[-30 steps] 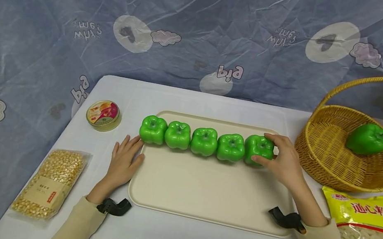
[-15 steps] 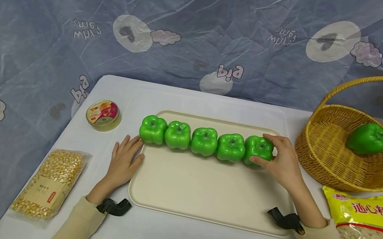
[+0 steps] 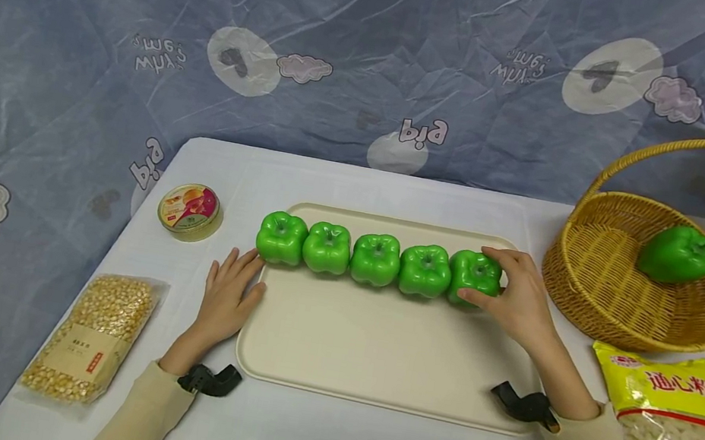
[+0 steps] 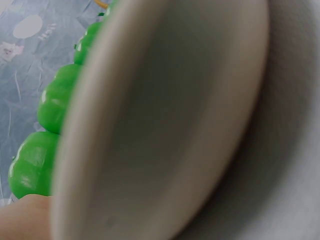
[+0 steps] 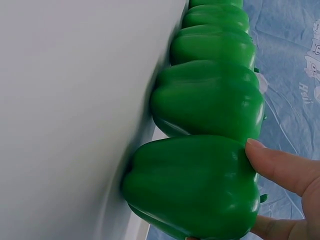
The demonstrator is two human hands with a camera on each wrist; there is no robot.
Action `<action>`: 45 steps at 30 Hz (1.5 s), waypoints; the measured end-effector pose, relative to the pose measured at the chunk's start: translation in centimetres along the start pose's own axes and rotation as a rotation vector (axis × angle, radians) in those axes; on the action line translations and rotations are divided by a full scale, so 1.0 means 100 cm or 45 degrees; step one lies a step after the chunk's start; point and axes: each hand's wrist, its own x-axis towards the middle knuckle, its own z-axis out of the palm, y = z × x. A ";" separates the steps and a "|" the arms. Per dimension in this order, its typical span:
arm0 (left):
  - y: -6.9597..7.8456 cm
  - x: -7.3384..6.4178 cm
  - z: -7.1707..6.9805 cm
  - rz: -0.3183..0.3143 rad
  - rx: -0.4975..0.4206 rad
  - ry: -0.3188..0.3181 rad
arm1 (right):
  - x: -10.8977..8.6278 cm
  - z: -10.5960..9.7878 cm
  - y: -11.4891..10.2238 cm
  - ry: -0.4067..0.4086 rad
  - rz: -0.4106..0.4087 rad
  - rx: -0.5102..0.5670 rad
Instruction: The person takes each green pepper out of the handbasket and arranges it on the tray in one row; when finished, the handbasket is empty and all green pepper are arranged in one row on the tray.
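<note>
Several green bell peppers stand side by side in a row along the far part of a cream tray [image 3: 386,356]. My right hand [image 3: 523,301] grips the rightmost bell pepper [image 3: 473,276], thumb on its near side and fingers behind it. In the right wrist view that bell pepper [image 5: 192,187] stands on the tray beside its neighbour [image 5: 210,100]. My left hand [image 3: 229,300] lies flat at the tray's left edge, fingers spread, fingertips close to the leftmost bell pepper [image 3: 282,238]. The tray's rim [image 4: 95,120] fills much of the left wrist view.
A wicker basket [image 3: 580,287] with one green bell pepper [image 3: 679,255] in it stands at the right. In front of it lies a yellow pasta bag [image 3: 672,432]. At the left are a round tin [image 3: 190,213] and a bag of corn kernels [image 3: 95,337].
My right hand and the rightmost bell pepper have shifted very slightly to the left, toward the other peppers. The left hand has stayed in place.
</note>
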 end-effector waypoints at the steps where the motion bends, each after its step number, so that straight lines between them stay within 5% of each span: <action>1: 0.000 0.000 0.000 -0.001 0.001 -0.003 | 0.000 0.000 0.000 0.001 0.001 -0.002; 19: 0.001 0.000 -0.002 -0.015 0.018 -0.029 | -0.002 -0.004 -0.002 -0.003 -0.041 0.017; 34: -0.001 -0.001 -0.001 -0.009 0.021 -0.025 | -0.003 -0.030 -0.008 0.035 -0.168 0.172; 45: 0.000 -0.001 -0.001 -0.004 0.006 -0.021 | -0.005 -0.084 0.033 0.066 0.026 0.139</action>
